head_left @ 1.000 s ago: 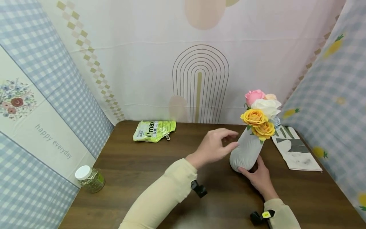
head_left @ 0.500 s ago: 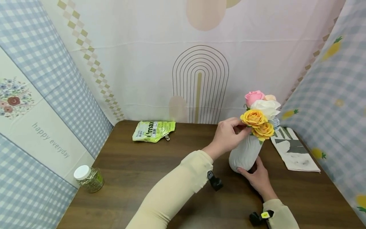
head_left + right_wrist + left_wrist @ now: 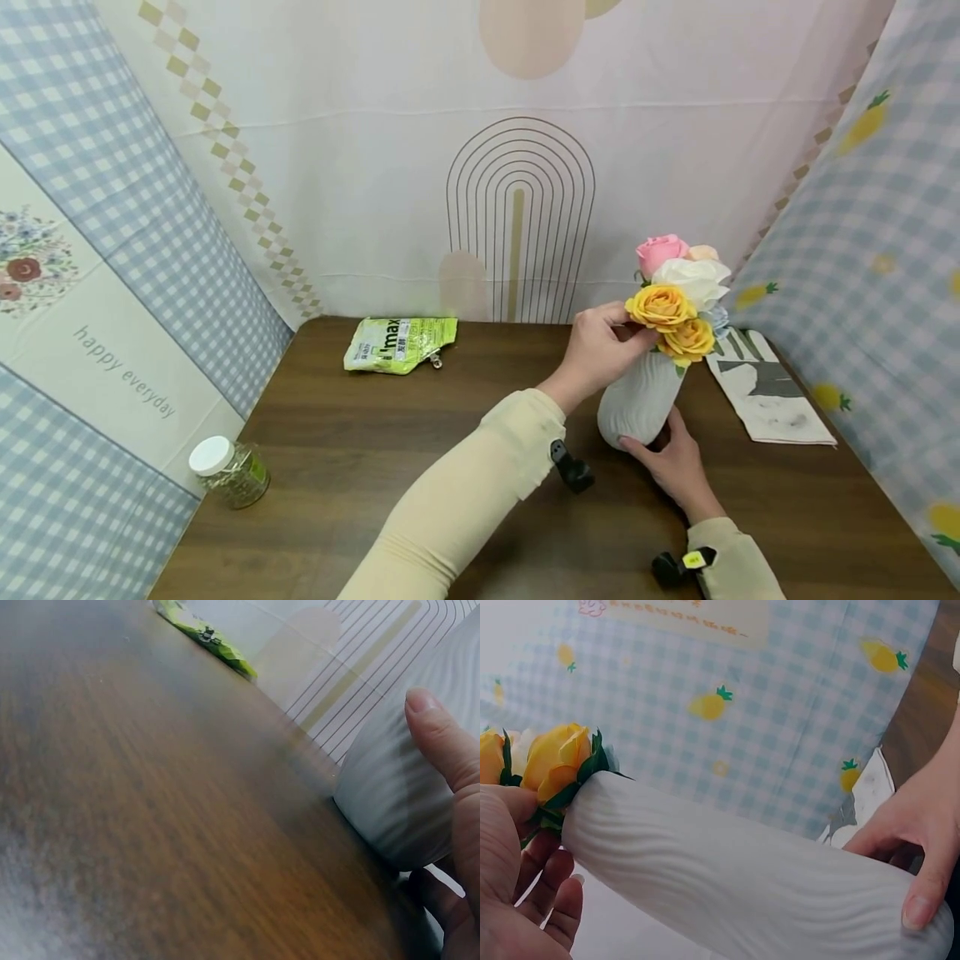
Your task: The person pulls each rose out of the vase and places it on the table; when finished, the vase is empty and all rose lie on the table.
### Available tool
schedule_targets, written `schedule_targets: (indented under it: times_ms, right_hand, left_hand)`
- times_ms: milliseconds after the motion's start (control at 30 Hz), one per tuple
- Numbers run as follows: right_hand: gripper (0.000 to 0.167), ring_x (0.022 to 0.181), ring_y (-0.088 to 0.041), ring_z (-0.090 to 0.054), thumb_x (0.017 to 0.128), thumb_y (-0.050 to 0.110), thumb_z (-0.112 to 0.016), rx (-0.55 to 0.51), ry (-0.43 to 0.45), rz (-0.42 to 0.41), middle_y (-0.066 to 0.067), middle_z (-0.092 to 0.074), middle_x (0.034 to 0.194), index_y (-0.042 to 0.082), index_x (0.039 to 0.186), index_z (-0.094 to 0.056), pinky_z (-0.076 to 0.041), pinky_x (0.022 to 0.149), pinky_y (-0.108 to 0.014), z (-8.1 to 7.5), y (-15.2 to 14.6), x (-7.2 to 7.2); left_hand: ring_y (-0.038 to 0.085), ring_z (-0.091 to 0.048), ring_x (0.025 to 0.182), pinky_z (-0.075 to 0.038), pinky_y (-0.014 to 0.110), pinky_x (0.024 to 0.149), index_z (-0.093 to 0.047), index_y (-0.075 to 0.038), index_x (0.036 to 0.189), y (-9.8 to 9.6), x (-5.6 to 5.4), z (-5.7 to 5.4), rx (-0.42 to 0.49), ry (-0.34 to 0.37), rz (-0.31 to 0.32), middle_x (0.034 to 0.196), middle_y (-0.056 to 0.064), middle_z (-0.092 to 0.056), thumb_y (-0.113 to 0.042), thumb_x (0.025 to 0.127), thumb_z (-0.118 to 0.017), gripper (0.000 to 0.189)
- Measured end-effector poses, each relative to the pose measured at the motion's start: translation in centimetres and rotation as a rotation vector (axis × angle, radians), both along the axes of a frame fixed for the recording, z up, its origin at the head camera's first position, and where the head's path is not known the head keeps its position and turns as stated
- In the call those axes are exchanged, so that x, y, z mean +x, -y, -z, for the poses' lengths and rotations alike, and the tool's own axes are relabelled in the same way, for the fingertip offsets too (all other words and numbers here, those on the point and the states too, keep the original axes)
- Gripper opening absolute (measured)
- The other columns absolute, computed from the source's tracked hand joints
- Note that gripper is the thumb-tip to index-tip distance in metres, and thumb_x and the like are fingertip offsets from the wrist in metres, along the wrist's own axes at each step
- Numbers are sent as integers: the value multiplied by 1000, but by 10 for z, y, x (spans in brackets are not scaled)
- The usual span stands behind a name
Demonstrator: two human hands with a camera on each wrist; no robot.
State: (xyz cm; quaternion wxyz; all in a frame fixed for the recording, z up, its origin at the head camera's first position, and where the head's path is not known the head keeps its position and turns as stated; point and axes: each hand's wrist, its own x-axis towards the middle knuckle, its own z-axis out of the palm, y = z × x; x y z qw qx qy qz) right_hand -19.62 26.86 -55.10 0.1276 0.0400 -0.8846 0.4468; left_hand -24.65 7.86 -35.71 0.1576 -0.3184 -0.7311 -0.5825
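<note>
A white vase (image 3: 641,398) with a wavy ribbed surface stands at the right of the table, looking slightly tilted in the head view. Out of its mouth rise artificial roses: pink (image 3: 662,252), white (image 3: 693,281) and yellow (image 3: 688,340), with a bit of pale blue behind. My left hand (image 3: 600,348) pinches the yellow rose (image 3: 557,759) just under its bloom, by the vase's rim; the stem inside is hidden. Low on the vase, my right hand (image 3: 678,468) grips the base, its thumb (image 3: 439,735) across the front.
A green-and-white pouch (image 3: 401,344) with a small metal clip lies at the back left. Near the left edge sits a clear jar (image 3: 242,477) with a white lid. A folded patterned cloth (image 3: 787,412) lies right of the vase. Fabric walls border the table.
My left hand has moved right and up from beside the vase to the yellow rose, and now pinches it. The right hand keeps its grip on the vase base.
</note>
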Motion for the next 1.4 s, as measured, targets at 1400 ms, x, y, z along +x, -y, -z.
schedule_targets:
  times_ms: [1400]
  right_hand:
    - [87,120,-29,-48,81,32,-79,34,-29,-7,-17,-47,136,11,148,-27,-35,83,-12,-2,2,0]
  left_hand:
    - [-1,-59,62,-46,8,61,-75,-2,99,5,-3,-2,47,-293,-119,84,7,-73,-17,91,-68,18]
